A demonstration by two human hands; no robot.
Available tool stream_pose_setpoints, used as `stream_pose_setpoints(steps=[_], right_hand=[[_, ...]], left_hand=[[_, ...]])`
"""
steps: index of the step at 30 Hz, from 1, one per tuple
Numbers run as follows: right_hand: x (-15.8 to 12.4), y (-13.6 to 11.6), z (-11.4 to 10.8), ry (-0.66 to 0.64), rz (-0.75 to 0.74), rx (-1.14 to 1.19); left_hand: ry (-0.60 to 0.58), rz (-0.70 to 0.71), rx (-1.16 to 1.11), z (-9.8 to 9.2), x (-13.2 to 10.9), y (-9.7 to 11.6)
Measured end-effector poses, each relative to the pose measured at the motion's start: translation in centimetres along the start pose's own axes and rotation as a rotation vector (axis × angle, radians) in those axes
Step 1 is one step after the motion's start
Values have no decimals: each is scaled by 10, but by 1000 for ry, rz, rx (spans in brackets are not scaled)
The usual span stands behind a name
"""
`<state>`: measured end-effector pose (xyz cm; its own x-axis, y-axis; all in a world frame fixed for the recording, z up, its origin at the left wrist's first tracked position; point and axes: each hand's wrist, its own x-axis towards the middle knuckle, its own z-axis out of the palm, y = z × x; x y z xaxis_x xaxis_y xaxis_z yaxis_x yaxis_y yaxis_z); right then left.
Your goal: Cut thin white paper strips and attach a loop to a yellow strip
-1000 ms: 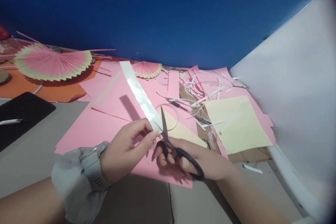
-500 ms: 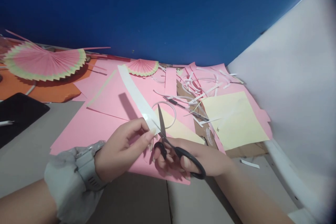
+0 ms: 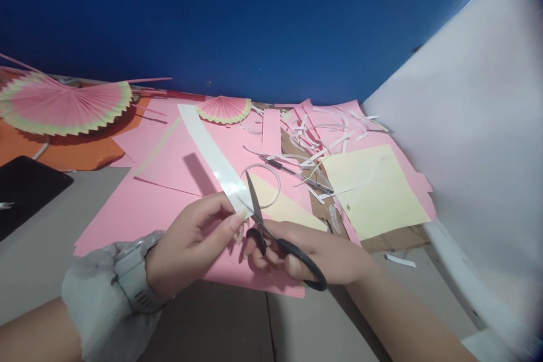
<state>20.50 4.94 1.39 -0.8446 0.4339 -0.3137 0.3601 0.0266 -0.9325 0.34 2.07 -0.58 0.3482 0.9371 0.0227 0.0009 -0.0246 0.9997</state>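
Note:
My left hand (image 3: 193, 246) pinches the near end of a long white paper strip (image 3: 207, 150) that slants up and away to the left. My right hand (image 3: 326, 254) grips black-handled scissors (image 3: 271, 232), whose blades point up beside the strip's held end. Both hands hover over a large pink sheet (image 3: 144, 203). A grey watch (image 3: 131, 274) sits on my left wrist.
A big pink and yellow pleated fan (image 3: 63, 104) lies far left on orange paper, a smaller fan (image 3: 224, 108) sits further back. A yellow sheet (image 3: 373, 189), a pen (image 3: 297, 175), a white paper ring (image 3: 263, 184) and several white scraps lie right. A black pad (image 3: 25, 189) sits left.
Both hands with the strip and scissors have drifted slightly left in view. The scissor blades stay at the strip's near end.

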Motion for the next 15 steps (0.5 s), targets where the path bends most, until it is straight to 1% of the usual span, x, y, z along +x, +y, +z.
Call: stream_pose_setpoints(steps=[5, 8, 15], right_hand=[[-1, -5, -1, -25, 67, 16], [-1, -8, -2, -9, 95, -20], [-1, -10, -3, 4, 106, -30]], left_hand=[[-11, 45, 23, 0, 0, -2], [1, 49, 68, -1, -1, -3], [-2, 38, 79, -2, -1, -4]])
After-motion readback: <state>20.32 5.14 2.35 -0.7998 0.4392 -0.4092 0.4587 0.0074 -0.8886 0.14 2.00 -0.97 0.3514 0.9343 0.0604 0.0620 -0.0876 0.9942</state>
